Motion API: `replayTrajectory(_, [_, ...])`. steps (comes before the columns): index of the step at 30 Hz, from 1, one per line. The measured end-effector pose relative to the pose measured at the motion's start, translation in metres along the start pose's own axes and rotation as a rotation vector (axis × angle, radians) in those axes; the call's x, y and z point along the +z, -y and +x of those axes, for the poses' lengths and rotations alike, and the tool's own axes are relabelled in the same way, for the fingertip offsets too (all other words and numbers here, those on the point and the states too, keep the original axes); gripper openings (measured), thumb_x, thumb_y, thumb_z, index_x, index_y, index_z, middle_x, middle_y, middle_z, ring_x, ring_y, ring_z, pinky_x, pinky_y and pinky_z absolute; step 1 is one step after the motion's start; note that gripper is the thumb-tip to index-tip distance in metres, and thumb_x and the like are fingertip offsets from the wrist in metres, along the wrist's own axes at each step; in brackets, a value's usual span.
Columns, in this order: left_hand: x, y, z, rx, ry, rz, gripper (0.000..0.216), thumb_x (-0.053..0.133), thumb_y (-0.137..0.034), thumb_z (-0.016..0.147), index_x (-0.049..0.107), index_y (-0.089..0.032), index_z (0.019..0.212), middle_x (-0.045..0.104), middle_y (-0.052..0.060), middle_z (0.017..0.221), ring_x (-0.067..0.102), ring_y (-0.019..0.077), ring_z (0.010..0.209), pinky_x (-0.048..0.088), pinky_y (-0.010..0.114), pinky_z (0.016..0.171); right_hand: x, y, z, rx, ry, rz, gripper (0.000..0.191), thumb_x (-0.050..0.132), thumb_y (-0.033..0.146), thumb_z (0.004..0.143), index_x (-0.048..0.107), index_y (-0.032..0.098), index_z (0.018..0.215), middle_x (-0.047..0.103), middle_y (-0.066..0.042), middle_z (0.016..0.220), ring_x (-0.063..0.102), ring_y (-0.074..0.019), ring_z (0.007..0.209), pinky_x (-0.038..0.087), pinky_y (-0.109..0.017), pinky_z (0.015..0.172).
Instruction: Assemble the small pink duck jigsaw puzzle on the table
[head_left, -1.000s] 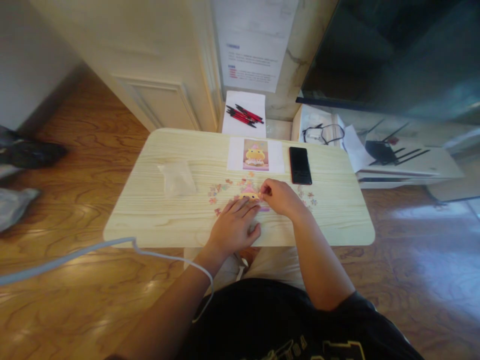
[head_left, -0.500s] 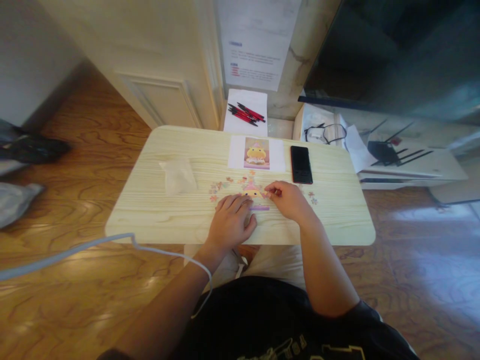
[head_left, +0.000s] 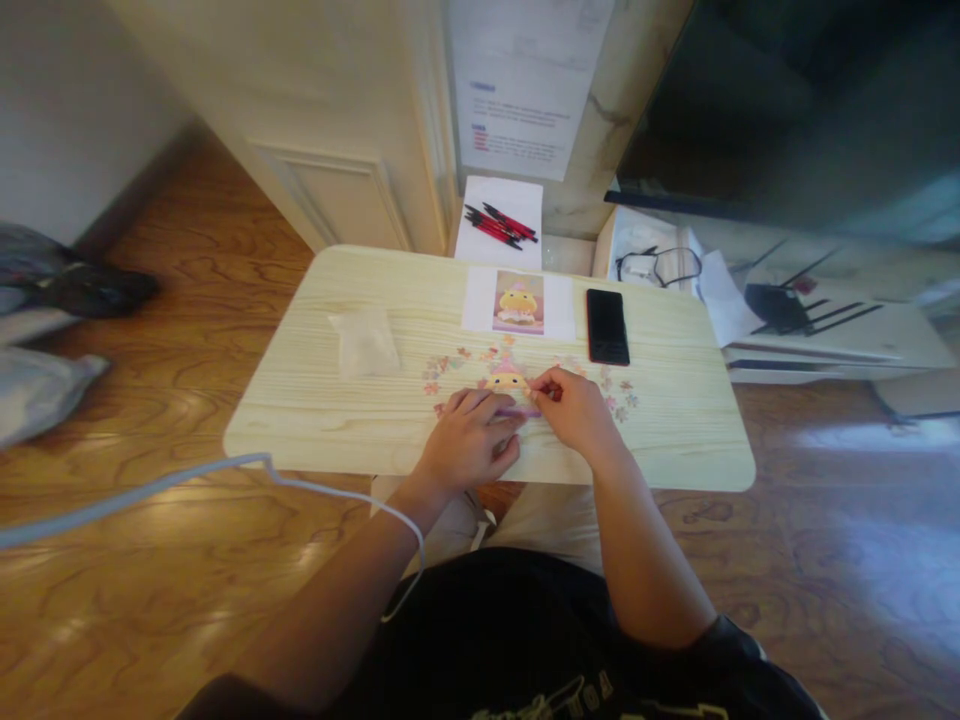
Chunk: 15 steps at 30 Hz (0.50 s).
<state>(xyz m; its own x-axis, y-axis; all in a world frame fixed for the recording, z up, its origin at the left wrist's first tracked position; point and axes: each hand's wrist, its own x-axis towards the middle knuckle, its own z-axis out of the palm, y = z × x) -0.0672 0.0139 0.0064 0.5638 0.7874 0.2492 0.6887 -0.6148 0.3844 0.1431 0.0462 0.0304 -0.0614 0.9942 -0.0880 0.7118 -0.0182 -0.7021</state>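
A partly assembled jigsaw puzzle (head_left: 508, 381) with a yellow cartoon face and pink hat lies on the table between my hands. My left hand (head_left: 469, 438) rests flat over its lower left, fingers stretched out and covering part of the purple bottom strip (head_left: 528, 412). At the puzzle's right edge, my right hand (head_left: 576, 412) pinches a small puzzle piece between thumb and forefinger; the fingers mostly hide it. Loose puzzle pieces (head_left: 432, 388) lie to the left, with more loose pieces (head_left: 621, 400) beyond my right hand.
Behind the puzzle lies a sheet with the printed reference picture (head_left: 518, 302). A black phone (head_left: 607, 328) is right of it, and a whitish packet (head_left: 366, 343) lies left on the table (head_left: 300, 425). Red pens (head_left: 501, 226) sit past the far edge. A pale cable (head_left: 330, 487) crosses my left forearm.
My right hand has moved slightly left and nearer me, against the puzzle's edge. My left hand has slid a little right over the purple strip. The whole view has shifted slightly.
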Motion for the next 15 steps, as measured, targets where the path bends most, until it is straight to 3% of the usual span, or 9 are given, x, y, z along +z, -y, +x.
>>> replayTrajectory(6, [0.000, 0.001, -0.002, 0.035, 0.018, -0.008, 0.031, 0.057, -0.035, 0.096, 0.076, -0.032, 0.121, 0.072, 0.005, 0.122, 0.060, 0.0278, 0.118, 0.044, 0.051, 0.106, 0.005, 0.002, -0.001, 0.024, -0.019, -0.087, 0.002, 0.071, 0.024, 0.089, 0.072, 0.026, 0.089, 0.078, -0.001, 0.088, 0.070, -0.0194, 0.080, 0.050, -0.030, 0.075])
replayTrajectory(12, [0.000, -0.004, 0.001, -0.105, -0.057, 0.026, 0.046, 0.059, -0.034, 0.093, 0.066, -0.023, 0.137, 0.061, 0.009, 0.149, 0.052, 0.0325, 0.137, 0.041, 0.053, 0.114, 0.010, 0.004, -0.002, 0.010, 0.002, -0.057, 0.004, 0.071, 0.022, 0.089, 0.070, 0.026, 0.090, 0.077, 0.000, 0.088, 0.071, -0.0188, 0.082, 0.051, -0.030, 0.077])
replayTrajectory(15, [0.001, -0.005, 0.004, -0.155, -0.076, 0.027, 0.051, 0.060, -0.034, 0.092, 0.063, -0.021, 0.142, 0.060, 0.010, 0.151, 0.052, 0.0336, 0.139, 0.039, 0.055, 0.117, 0.015, 0.007, -0.002, 0.042, -0.021, -0.044, 0.002, 0.070, 0.024, 0.090, 0.068, 0.026, 0.090, 0.076, 0.000, 0.086, 0.070, -0.0185, 0.080, 0.051, -0.030, 0.076])
